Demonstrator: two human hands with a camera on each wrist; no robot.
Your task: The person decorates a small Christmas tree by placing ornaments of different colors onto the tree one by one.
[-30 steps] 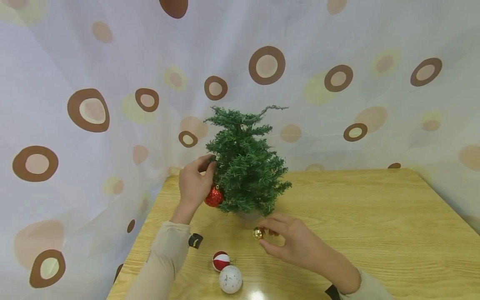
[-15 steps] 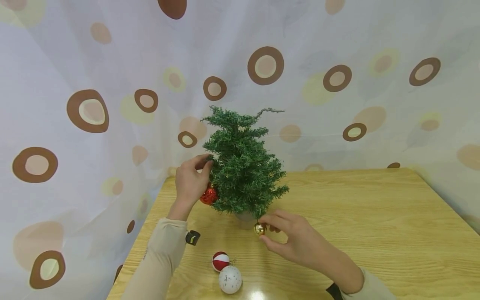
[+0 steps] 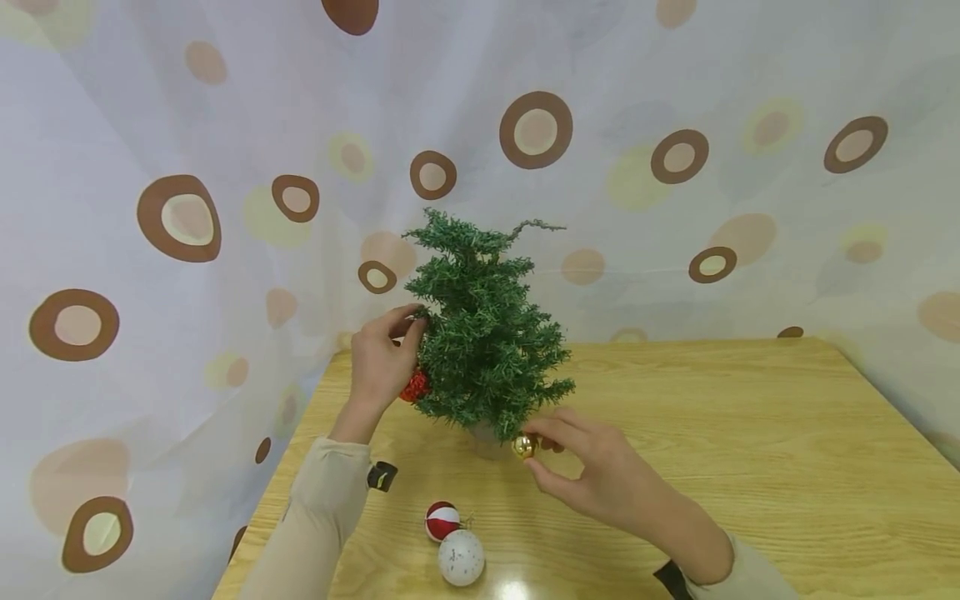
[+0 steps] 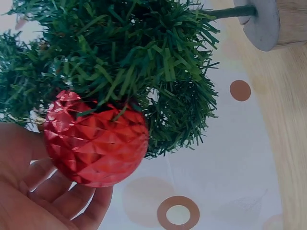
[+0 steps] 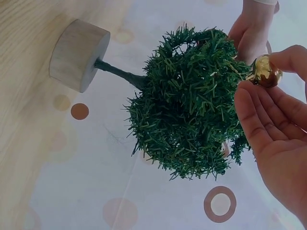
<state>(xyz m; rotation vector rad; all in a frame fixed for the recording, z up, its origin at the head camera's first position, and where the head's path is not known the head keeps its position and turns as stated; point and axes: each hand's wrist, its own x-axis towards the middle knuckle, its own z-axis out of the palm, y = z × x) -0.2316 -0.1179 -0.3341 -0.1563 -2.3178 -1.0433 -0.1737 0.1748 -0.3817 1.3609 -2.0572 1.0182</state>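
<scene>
A small artificial Christmas tree (image 3: 487,333) stands on the table and leans slightly left. At its left side my left hand (image 3: 382,354) pinches a branch tip between thumb and forefinger. Just below those fingers hangs a red faceted bauble (image 4: 96,141), half tucked under green needles; in the head view the hand partly covers it. My right hand (image 3: 600,462) holds a shiny gold bauble (image 3: 524,447) between thumb and fingers at the lowest front branches. In the right wrist view the gold bauble's cap end points at the needles.
A red-and-white bauble (image 3: 442,522) and a white speckled bauble (image 3: 461,557) lie side by side on the wooden table (image 3: 750,450), in front of the tree. The tree's round base (image 5: 79,55) is wood-coloured. A dotted curtain (image 3: 630,100) hangs behind.
My right hand has raised the gold bauble slightly, up to the lower branches. The tree has shifted a little left, and the red bauble has moved left and slightly up with it.
</scene>
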